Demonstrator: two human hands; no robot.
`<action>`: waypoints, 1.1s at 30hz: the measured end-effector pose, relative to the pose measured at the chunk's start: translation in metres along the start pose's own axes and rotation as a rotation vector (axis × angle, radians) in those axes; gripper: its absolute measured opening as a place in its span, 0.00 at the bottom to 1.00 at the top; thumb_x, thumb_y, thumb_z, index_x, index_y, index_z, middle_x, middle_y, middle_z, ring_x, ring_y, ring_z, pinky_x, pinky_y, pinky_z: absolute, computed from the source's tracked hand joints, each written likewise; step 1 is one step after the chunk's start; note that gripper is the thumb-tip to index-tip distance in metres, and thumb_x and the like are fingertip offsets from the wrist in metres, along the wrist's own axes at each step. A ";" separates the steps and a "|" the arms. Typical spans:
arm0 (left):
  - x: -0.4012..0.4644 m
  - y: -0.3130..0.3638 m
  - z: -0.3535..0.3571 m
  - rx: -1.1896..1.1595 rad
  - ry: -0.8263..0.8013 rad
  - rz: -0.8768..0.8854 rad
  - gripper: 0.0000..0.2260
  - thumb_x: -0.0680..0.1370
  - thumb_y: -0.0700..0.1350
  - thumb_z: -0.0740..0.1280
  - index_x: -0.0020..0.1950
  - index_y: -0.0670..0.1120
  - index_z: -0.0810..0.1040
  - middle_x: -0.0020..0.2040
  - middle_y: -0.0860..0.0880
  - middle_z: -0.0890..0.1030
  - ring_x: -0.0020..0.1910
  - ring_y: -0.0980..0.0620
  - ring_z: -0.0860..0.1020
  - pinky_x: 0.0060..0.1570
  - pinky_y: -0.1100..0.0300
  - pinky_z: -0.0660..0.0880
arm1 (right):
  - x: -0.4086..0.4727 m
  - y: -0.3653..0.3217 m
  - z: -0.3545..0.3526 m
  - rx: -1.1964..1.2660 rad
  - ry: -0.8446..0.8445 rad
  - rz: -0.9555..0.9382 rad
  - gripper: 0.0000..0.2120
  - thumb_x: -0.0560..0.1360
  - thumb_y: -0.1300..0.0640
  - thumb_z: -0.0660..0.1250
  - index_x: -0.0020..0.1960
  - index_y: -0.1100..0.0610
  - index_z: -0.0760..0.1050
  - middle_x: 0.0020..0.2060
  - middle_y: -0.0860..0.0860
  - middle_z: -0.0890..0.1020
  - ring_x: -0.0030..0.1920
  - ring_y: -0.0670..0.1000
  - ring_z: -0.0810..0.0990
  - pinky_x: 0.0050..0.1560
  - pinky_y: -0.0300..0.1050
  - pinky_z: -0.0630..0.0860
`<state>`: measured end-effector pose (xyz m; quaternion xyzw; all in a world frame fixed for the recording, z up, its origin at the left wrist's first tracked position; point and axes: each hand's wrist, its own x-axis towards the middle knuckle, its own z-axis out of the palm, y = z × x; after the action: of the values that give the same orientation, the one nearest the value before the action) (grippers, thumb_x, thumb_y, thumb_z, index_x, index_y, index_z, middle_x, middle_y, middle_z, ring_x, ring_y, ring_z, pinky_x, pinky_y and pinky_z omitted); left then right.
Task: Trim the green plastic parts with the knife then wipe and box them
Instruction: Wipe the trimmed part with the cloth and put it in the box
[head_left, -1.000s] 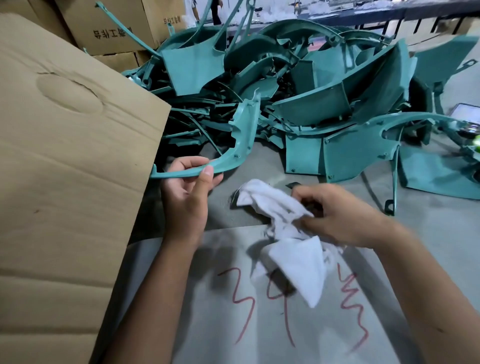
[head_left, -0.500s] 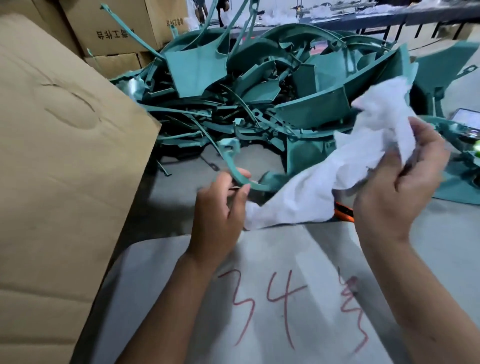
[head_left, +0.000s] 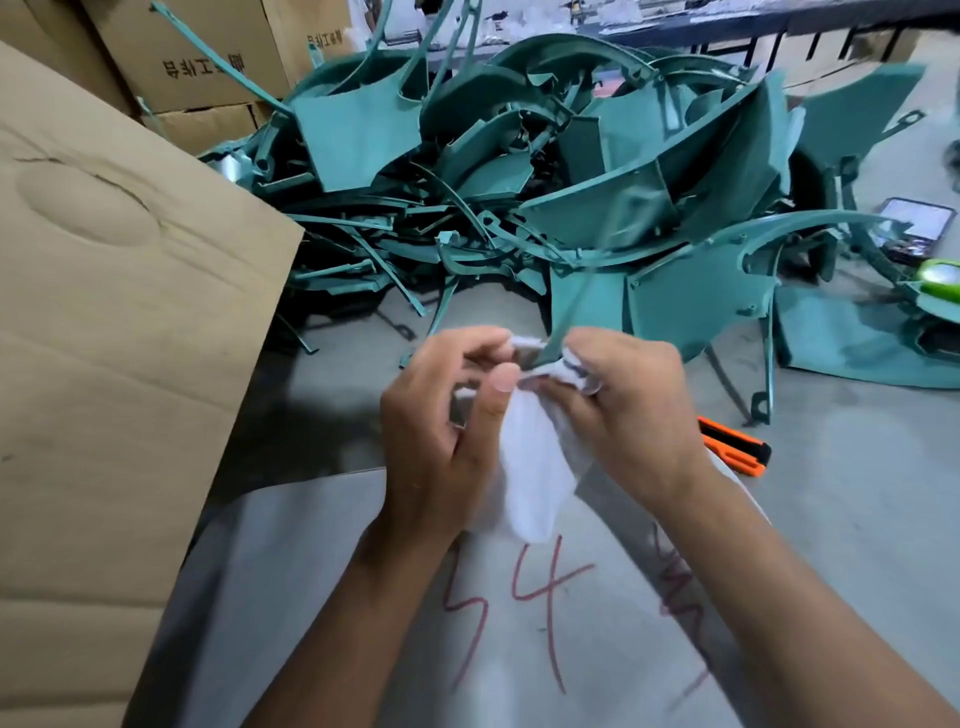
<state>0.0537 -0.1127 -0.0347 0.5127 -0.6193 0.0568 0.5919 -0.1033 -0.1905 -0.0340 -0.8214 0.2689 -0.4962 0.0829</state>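
Note:
My left hand (head_left: 441, 426) and my right hand (head_left: 628, 410) meet in the middle of the view. Between them is a white cloth (head_left: 535, 478), bunched round the lower end of a thin curved green plastic part (head_left: 587, 275) that rises blurred above my fingers. My right hand grips the cloth round the part. My left hand pinches the part's near end, thumb on top. An orange and black knife (head_left: 735, 447) lies on the floor just right of my right wrist. A big pile of green plastic parts (head_left: 519, 171) fills the space behind my hands.
A large cardboard box flap (head_left: 119, 338) stands at the left. A grey sheet (head_left: 363, 597) with red writing lies under my forearms. Printed cartons (head_left: 197, 57) stand at the back left. A small case (head_left: 917, 223) and a bright green object (head_left: 940, 275) lie at the right.
My right hand has come down from the upper right with the cloth and closed it round the green part. My left hand has turned the part upright. The knife now shows fully.

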 end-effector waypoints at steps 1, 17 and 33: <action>0.001 -0.003 0.000 -0.019 0.025 -0.028 0.13 0.82 0.48 0.61 0.55 0.42 0.80 0.52 0.49 0.83 0.52 0.52 0.82 0.50 0.60 0.77 | 0.001 0.002 -0.006 0.060 0.091 0.066 0.10 0.74 0.56 0.77 0.39 0.52 0.78 0.30 0.39 0.71 0.32 0.39 0.71 0.36 0.28 0.66; -0.002 -0.017 0.020 -0.471 0.011 -0.918 0.14 0.84 0.49 0.65 0.43 0.43 0.80 0.40 0.49 0.85 0.38 0.54 0.81 0.37 0.64 0.78 | 0.011 -0.016 -0.013 1.215 0.458 0.961 0.19 0.70 0.49 0.75 0.50 0.63 0.77 0.36 0.55 0.85 0.34 0.52 0.85 0.32 0.46 0.81; -0.013 -0.023 0.016 -0.124 0.136 -0.565 0.06 0.77 0.46 0.75 0.48 0.46 0.79 0.41 0.52 0.84 0.38 0.50 0.81 0.36 0.59 0.79 | -0.003 -0.023 0.015 0.799 0.117 0.821 0.19 0.74 0.54 0.79 0.58 0.58 0.75 0.40 0.44 0.86 0.38 0.43 0.85 0.31 0.35 0.78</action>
<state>0.0564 -0.1275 -0.0621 0.6229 -0.4130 -0.1138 0.6546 -0.0830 -0.1714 -0.0340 -0.5258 0.3616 -0.5309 0.5576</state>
